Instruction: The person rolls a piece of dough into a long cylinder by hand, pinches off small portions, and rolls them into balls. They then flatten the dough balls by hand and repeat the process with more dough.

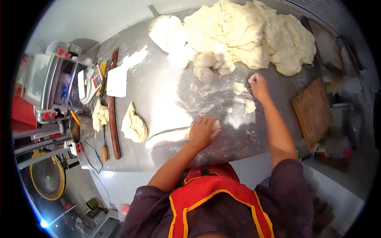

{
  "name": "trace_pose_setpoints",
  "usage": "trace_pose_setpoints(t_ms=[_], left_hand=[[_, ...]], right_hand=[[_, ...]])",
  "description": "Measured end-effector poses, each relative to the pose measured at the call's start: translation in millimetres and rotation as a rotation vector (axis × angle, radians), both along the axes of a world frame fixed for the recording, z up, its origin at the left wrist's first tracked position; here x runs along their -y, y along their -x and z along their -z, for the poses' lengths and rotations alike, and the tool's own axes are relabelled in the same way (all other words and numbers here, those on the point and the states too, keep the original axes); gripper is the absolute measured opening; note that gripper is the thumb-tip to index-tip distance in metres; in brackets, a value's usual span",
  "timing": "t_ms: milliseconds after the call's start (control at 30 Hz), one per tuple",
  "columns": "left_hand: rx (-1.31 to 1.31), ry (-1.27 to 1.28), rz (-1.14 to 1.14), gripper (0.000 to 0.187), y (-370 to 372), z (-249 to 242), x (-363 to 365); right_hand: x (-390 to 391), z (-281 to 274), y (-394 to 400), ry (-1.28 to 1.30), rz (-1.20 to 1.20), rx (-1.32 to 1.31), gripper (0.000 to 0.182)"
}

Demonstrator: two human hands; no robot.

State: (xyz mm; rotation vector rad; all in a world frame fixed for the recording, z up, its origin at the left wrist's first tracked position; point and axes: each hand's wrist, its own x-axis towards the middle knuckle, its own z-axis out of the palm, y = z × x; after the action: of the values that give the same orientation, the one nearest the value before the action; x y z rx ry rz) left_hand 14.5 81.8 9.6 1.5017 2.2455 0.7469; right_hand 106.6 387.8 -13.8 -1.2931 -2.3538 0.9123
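My left hand (202,133) lies across the right end of a long dough roll (168,138), its fingers curved over the roll and the thumb beside the tip. Farther back and right, my right hand (258,86) is closed above the table, fingers curled in; what they hold, if anything, is hidden. Just left of it rest a flat dough piece (239,88) and a second small dough piece (249,106). Beyond them, several rounded dough lumps (205,74) sit against a large dough mass (234,31).
Left of the roll lies a dough lump (134,123). A long wooden rod (112,131), a white scraper (117,81), a scale (94,84) and another dough lump (100,115) line the left side. A wooden board (312,113) leans at the table's (166,87) right edge.
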Motion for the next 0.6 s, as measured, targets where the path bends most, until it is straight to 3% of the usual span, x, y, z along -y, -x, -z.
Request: trace_pose_setpoints(t_ms=[167, 300, 367, 433, 533, 600], left_hand=[[0.017, 0.026, 0.027, 0.043, -0.4, 3.4, -0.1], [-0.029, 0.093, 0.033, 0.056, 1.3, -3.8, 3.2], [-0.063, 0.150, 0.015, 0.060, 1.3, -7.7, 5.9], [-0.082, 0.210, 0.004, 0.063, 4.5, -7.9, 8.7], [-0.106, 0.137, 0.023, 0.048, 7.1, 3.8, 10.9], [-0.076, 0.084, 0.071, 0.043, 10.4, 8.3, 13.5]], right_hand=[[16.7, -26.8, -90.0, 0.001, 0.053, -0.039, 0.008], [73.1, -81.5, -172.6, 0.356, 0.166, -0.042, 0.009], [86.1, -75.6, -227.4, 0.496, 0.282, -0.009, 0.011], [84.7, -24.7, -307.5, -0.097, 0.189, 0.666, 0.013], [102.5, -49.9, -269.6, -0.353, 0.112, 0.361, 0.016], [120.9, -61.5, -203.5, 0.194, 0.174, 0.070, 0.020]])
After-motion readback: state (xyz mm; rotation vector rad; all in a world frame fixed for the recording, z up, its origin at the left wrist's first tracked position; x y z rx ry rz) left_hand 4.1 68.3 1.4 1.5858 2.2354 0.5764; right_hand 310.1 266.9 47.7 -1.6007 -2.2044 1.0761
